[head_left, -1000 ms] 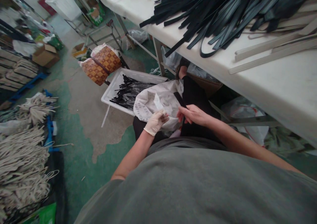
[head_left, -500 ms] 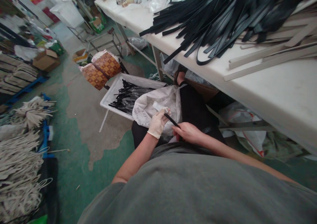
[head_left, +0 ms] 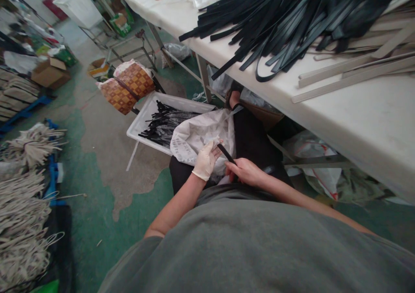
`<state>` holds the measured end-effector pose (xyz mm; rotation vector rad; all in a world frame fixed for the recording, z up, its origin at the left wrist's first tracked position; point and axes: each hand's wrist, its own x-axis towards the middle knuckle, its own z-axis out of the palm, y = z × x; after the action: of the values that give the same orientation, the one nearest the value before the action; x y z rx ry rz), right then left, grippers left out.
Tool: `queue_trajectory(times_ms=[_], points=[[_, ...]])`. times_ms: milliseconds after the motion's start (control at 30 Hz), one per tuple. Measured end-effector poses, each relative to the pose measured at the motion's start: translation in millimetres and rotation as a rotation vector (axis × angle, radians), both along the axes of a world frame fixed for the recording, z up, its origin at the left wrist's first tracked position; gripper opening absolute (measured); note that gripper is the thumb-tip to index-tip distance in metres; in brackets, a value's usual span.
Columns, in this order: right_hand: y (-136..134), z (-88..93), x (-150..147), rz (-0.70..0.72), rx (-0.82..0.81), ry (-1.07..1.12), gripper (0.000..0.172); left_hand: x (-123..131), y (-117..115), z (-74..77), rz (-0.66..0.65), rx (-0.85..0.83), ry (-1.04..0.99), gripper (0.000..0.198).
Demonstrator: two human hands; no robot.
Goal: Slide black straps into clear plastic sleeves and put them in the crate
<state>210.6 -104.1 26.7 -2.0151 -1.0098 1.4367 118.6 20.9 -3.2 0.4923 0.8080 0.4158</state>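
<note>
My left hand (head_left: 205, 160), in a pale glove, is closed on the upper end of a short black strap (head_left: 226, 154) over my lap. My bare right hand (head_left: 244, 172) grips the strap's lower end, fingers curled round it. Just behind the hands a white plastic bag (head_left: 198, 133) lies on my knees. On the floor beyond it stands a white tray (head_left: 145, 116) with several black straps in it. A big pile of long black straps (head_left: 292, 16) covers the white table (head_left: 356, 107) at the upper right.
Beige strips (head_left: 350, 74) lie on the table's near part. A checkered brown bag (head_left: 128, 87) stands on the floor behind the tray. Bundles of pale cord handles (head_left: 26, 198) are heaped at the left. Cardboard boxes and metal frames stand farther back.
The strap's upper end has passed into my gloved left hand, and my right hand has slid down and toward me along it. The view has shifted slightly.
</note>
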Motion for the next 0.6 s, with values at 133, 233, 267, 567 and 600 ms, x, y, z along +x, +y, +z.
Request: queue_trajectory(times_ms=[133, 233, 267, 567, 600], points=[[0.7, -4.2, -0.9, -0.013, 0.0, 0.056, 0.047, 1.8, -1.0, 0.5, 0.024, 0.041, 0.017, 0.018], [2.1, -8.5, 0.1, -0.051, -0.04, 0.175, 0.046, 1.0, -0.6, 2.7, 0.029, 0.049, 0.01, 0.015], [2.7, -9.0, 0.6, -0.07, -0.051, 0.215, 0.046, 0.3, -0.8, 2.8, 0.028, 0.05, 0.006, 0.014], [27.6, -0.5, 0.7, 0.006, -0.007, 0.467, 0.047, -13.8, -11.9, -5.9, -0.095, 0.065, 0.039, 0.016], [31.3, 3.6, 0.9, 0.034, 0.026, 0.402, 0.043, -18.9, -6.9, -3.1, -0.07, 0.072, 0.051, 0.017]])
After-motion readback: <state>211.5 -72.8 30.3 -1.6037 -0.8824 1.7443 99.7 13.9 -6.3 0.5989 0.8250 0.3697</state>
